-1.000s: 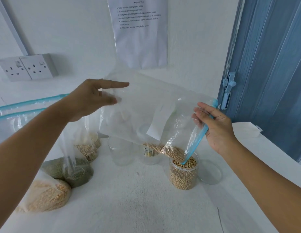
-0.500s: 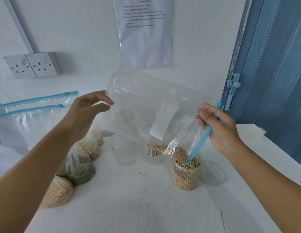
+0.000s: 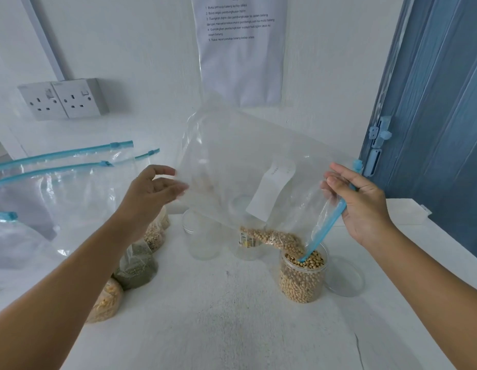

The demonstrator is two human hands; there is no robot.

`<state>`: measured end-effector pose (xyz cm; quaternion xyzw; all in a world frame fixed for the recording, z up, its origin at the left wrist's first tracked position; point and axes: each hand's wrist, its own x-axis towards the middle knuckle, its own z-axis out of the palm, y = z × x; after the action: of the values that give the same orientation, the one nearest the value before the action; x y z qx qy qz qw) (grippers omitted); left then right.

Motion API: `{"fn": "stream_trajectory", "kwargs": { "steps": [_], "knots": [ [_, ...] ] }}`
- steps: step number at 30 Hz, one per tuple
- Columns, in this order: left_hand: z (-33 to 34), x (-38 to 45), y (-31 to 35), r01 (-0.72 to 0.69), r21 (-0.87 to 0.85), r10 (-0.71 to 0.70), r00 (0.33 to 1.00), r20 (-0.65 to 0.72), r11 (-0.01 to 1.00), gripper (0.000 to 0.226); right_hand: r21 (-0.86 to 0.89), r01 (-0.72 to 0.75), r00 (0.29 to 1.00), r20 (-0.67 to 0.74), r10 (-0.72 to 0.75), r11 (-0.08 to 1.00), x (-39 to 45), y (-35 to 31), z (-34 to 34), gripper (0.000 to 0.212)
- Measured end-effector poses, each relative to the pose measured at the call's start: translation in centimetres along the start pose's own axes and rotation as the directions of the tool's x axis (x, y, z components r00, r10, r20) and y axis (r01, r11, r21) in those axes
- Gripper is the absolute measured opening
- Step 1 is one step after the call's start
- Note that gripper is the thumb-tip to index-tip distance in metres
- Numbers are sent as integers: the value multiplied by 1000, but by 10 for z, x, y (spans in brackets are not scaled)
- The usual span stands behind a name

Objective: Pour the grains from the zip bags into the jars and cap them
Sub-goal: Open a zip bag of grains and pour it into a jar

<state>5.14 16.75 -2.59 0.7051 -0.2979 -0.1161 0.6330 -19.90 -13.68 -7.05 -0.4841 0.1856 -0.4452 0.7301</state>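
Clear plastic filled most of the head view: we held a large zip bag (image 3: 240, 166) tilted above the white bench (image 3: 232, 324), its blue zip strip (image 3: 329, 222) slanting down at the right. Our right hand (image 3: 362, 201) pinched the bag's mouth edge along that strip, fingers curled over it. Our left hand (image 3: 152, 193) was at the bag's far corner with fingers loosely bent; it was blurred, and we could not tell whether it actually gripped the plastic. A last run of soybeans (image 3: 272, 237) lay in the bag's lowest fold, spilling into an open clear jar (image 3: 302, 279) that stood on the bench and was filled nearly to the rim. The tip of the zip strip dipped into the jar's mouth. The jar's clear lid (image 3: 346, 276) lay flat just beside it on the right. Behind the bag stood two empty clear jars (image 3: 202, 236), seen partly through the plastic. On the left of the bench sat more bags of grain (image 3: 104, 303), one yellowish, one greenish, one pale, partly hidden by our left forearm. On the wall were a double socket (image 3: 64, 100) and a printed sheet (image 3: 240, 49), with a blue door (image 3: 440, 102) on the right.
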Motion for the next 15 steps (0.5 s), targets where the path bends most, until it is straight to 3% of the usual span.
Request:
{"fn": "stream_trajectory", "kwargs": {
  "steps": [5, 11, 15],
  "knots": [
    [0, 6, 0, -130, 27, 132, 967, -220, 991, 33, -8, 15, 1000, -21, -15, 1000, -1, 3, -1, 32],
    [1, 9, -2, -111, -123, 99, 990, -101, 986, 21, 3, 13, 1000, -28, -12, 1000, -2, 3, -1, 33],
    [5, 6, 3, -97, -140, 82, 991, -109, 985, 25, 9, 16, 999, -35, -16, 1000, -4, 3, 1, 32]
  ]
}}
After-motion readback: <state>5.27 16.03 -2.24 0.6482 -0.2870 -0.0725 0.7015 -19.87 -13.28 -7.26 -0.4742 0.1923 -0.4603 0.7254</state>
